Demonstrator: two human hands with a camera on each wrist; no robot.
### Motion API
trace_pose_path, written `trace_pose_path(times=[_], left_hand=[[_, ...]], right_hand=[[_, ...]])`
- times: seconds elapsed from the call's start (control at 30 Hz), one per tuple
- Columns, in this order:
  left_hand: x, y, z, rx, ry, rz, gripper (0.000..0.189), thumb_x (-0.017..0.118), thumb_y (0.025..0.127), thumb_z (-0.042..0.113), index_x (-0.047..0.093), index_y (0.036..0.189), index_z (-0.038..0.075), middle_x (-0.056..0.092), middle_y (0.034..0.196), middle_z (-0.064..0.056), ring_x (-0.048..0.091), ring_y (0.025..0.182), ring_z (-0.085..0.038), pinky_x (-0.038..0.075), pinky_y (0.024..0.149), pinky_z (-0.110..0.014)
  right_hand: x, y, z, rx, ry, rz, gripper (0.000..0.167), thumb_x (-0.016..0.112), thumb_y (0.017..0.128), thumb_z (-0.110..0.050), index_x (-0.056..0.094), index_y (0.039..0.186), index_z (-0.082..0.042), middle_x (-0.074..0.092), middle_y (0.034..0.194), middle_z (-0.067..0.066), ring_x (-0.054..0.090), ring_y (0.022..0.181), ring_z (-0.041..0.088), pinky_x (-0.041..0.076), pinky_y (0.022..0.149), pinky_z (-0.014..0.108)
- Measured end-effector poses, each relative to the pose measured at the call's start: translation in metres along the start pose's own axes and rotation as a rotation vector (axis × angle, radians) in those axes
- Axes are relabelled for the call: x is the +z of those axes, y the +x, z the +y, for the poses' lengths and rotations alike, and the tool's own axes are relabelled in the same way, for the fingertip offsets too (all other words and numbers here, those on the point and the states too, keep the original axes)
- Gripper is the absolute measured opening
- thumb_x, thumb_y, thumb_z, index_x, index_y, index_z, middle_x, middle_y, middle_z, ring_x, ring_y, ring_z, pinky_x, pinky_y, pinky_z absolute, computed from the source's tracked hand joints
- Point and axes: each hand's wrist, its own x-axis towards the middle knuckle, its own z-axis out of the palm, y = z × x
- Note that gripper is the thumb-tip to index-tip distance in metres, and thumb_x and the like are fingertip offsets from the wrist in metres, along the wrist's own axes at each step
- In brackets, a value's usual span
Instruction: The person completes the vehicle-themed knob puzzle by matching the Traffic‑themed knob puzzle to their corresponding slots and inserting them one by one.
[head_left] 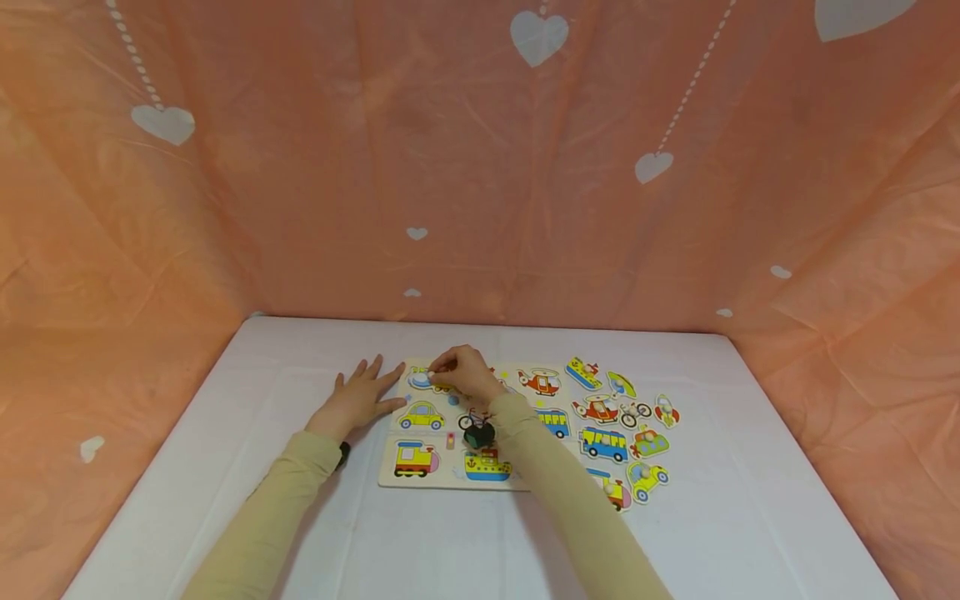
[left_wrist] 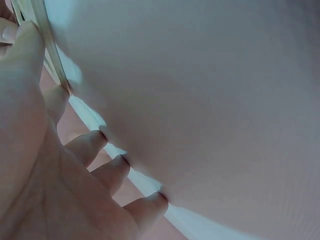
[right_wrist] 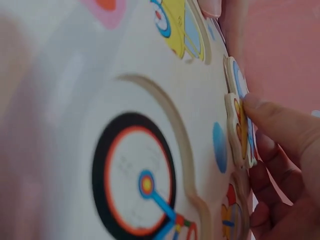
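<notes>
If the right hand (head_left: 469, 374), pinching the blue-and-yellow puzzle piece (right_wrist: 242, 127), presses askew, the puzzle board (head_left: 448, 471) may skid past the spread-fingered left hand (head_left: 356, 404).

White hearts (head_left: 540, 38) pepper that orange cloth (head_left: 465, 167), the bench (head_left: 225, 525) is plain white, the sleeves (head_left: 273, 492) beige, and the pale board (head_left: 450, 480) bursts out with yellow car (head_left: 421, 414) and red helicopter (head_left: 540, 382), plus a bus piece (head_left: 602, 443) in blue!

Creased peach-orange fabric walls (head_left: 465, 167), printed with white hearts (head_left: 538, 37), some hanging from dotted strings (head_left: 697, 75), enclose the left, right and far sides of a bench (head_left: 750, 500) with a plain white top, under soft light
</notes>
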Motion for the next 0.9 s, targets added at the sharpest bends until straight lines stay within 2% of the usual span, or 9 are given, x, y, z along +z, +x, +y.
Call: trace_pose_path(times=[0.2,0.43,0.9], left_hand=[[0.000,-0.001,0.001,-0.004,-0.001,-0.002,0.072,0.055,0.093,0.049,0.030,0.151,0.015,0.014,0.154,-0.028,0.009,0.138,-0.051,0.006,0.103,-0.072],[0.001,0.000,0.000,-0.006,0.002,0.000,0.073,0.056,0.093,0.050,0.030,0.151,0.016,0.014,0.154,-0.027,0.009,0.138,-0.051,0.006,0.104,-0.072],[-0.001,-0.001,0.002,0.006,0.008,0.002,0.072,0.056,0.093,0.049,0.030,0.151,0.014,0.015,0.153,-0.030,0.011,0.138,-0.052,0.008,0.103,-0.073]], right_hand=[[0.004,-0.001,0.000,0.033,0.027,0.016,0.009,0.073,0.086,-0.013,0.075,0.093,-0.009,0.064,0.083,0.000,0.057,0.072,0.014,0.050,0.063,0.023],[0.011,0.003,0.001,0.016,-0.045,0.051,0.009,0.073,0.086,-0.017,0.076,0.093,-0.011,0.065,0.080,-0.004,0.058,0.071,0.011,0.049,0.062,0.021],[0.014,0.005,-0.005,0.044,-0.078,0.099,0.011,0.075,0.085,-0.020,0.076,0.093,-0.013,0.064,0.078,-0.006,0.055,0.072,0.009,0.046,0.064,0.021]])
